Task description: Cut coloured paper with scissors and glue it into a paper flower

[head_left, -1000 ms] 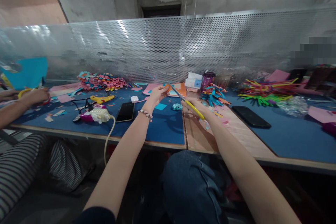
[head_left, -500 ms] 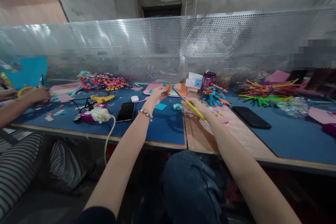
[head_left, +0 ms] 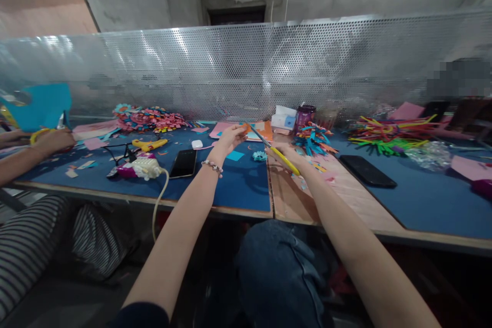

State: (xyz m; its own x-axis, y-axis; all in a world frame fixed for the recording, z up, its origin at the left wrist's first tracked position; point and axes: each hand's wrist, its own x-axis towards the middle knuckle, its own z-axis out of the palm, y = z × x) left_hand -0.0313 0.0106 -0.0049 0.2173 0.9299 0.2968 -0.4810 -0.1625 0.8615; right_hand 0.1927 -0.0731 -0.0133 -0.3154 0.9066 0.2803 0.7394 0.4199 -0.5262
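My left hand [head_left: 229, 140] pinches a small orange piece [head_left: 246, 127], which looks like paper or foam sheet. Scissors with yellow handles [head_left: 284, 161] are gripped in my right hand [head_left: 291, 154], their blades pointing up and left to the orange piece. Whether the blades touch it I cannot tell. Below and between the hands, a light-blue paper flower [head_left: 259, 156] lies on the blue mat [head_left: 242, 189], beside a flat blue square [head_left: 235, 156]. Pink and orange sheets [head_left: 221, 129] lie behind my left hand.
To the left are a phone [head_left: 183, 163], a power strip [head_left: 144, 168], a yellow glue gun [head_left: 149, 143] and a heap of flowers [head_left: 149, 118]. A co-worker's hand [head_left: 57, 140] holds scissors at far left. A dark phone [head_left: 367, 170] and colourful strips [head_left: 392, 133] lie right; a perforated metal screen [head_left: 238, 72] stands behind.
My hands, the orange piece and the scissors stay almost in place. At far left, the co-worker's hand and blue sheet have shifted slightly right.
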